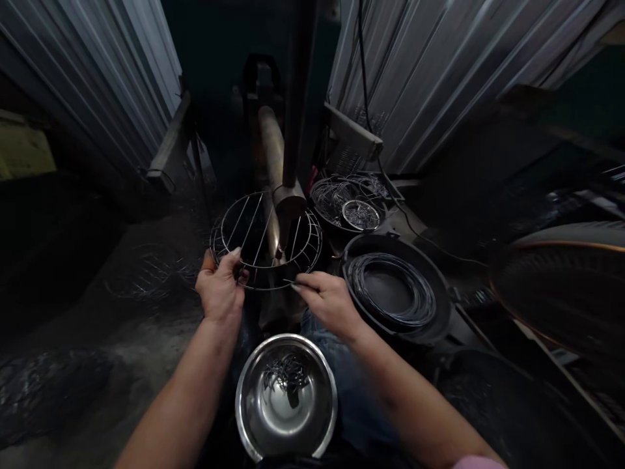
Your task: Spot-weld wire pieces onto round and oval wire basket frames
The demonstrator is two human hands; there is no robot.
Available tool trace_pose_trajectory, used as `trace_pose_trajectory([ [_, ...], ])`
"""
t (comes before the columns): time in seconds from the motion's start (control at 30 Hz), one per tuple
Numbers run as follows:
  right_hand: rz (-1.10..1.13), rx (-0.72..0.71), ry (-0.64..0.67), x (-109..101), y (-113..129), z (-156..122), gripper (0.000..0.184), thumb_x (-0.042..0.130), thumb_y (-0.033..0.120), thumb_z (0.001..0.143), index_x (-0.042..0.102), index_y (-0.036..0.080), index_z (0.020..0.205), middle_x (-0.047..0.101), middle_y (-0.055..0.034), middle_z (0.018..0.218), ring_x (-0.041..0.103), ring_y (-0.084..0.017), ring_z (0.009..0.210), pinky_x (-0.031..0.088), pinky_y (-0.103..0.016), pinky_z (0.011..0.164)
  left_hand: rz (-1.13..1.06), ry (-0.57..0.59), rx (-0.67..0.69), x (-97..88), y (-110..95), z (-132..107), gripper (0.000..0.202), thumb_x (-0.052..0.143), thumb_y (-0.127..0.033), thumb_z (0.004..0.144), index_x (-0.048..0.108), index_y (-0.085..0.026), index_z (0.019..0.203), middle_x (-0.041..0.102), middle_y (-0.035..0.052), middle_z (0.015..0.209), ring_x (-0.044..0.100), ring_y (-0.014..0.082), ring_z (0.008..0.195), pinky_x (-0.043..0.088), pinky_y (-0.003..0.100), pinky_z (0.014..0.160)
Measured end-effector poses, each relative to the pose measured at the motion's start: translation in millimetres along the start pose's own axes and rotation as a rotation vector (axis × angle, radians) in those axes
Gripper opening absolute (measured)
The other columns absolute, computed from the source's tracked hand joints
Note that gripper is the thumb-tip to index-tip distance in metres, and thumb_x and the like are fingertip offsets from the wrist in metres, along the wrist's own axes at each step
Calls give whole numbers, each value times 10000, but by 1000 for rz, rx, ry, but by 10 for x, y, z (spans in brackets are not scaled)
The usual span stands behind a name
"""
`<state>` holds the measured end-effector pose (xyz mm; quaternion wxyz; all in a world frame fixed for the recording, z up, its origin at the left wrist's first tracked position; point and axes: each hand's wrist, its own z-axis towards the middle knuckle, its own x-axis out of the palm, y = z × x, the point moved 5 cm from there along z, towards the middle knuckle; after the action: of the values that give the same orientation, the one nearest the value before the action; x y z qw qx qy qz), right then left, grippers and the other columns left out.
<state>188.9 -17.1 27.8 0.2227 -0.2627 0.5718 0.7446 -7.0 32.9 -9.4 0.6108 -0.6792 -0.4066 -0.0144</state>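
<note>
A round wire rack [243, 265] with two rings and cross wires is held around the lower arm of a metal machine [273, 146]. My left hand [222, 283] grips its near left rim, thumb on top and fingers below. My right hand [329, 301] is closed in a pinch at the near right of the rack, with a short piece of wire [289, 281] sticking out from the fingertips. Below the hands, a shiny metal bowl [286, 417] holds a small heap of short wire pieces [288, 372].
A black pan with a coil of wire [393, 286] stands to the right. Behind it, another pan holds loose wire rings [329, 195] and a small dish of short pieces [361, 215]. A large round fan-like object [561, 286] is at far right. A cable [405, 212] hangs behind the pans.
</note>
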Motion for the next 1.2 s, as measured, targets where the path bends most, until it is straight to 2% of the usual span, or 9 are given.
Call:
trace_pose_trajectory([
  [0.13,14,-16,-299,232,136,188,214,528,114,811,727,186,844,696,-45,747,632,-168,719,470,-258,701,-10,-2,40,17,-30,-20,420,811,-221,512,503,-200,797,530,-55,683,525,100,563,418,211,472],
  [0.2,78,-11,-394,326,131,202,207,531,135,823,724,188,879,705,-49,783,639,-171,740,488,-266,725,-17,-6,51,16,-46,-14,432,815,-220,509,493,-200,796,522,-57,692,521,97,555,417,210,465],
  [0.27,161,5,-435,397,97,190,187,541,170,839,720,192,887,700,-42,787,638,-164,735,500,-266,721,-17,-16,57,10,-54,-2,436,817,-219,506,490,-197,794,513,-59,694,511,90,543,412,208,457],
  [0.5,390,80,-528,505,-81,78,130,588,250,846,692,173,853,665,-20,714,620,-143,626,505,-248,597,-40,-12,37,-3,-16,30,443,816,-229,508,506,-196,822,522,-61,713,523,79,557,402,190,469],
  [0.87,398,42,-565,572,-205,123,108,610,268,839,677,185,829,651,-2,648,627,-146,595,515,-264,609,-49,-21,9,64,-29,92,429,813,-190,495,504,-198,794,498,-60,685,505,88,546,383,187,429],
  [1.2,364,57,-559,545,-176,211,115,600,255,812,693,187,817,670,-10,665,647,-156,639,520,-257,616,-18,-40,8,114,-1,208,413,803,-201,494,497,-198,772,540,-50,647,507,103,538,364,198,420],
])
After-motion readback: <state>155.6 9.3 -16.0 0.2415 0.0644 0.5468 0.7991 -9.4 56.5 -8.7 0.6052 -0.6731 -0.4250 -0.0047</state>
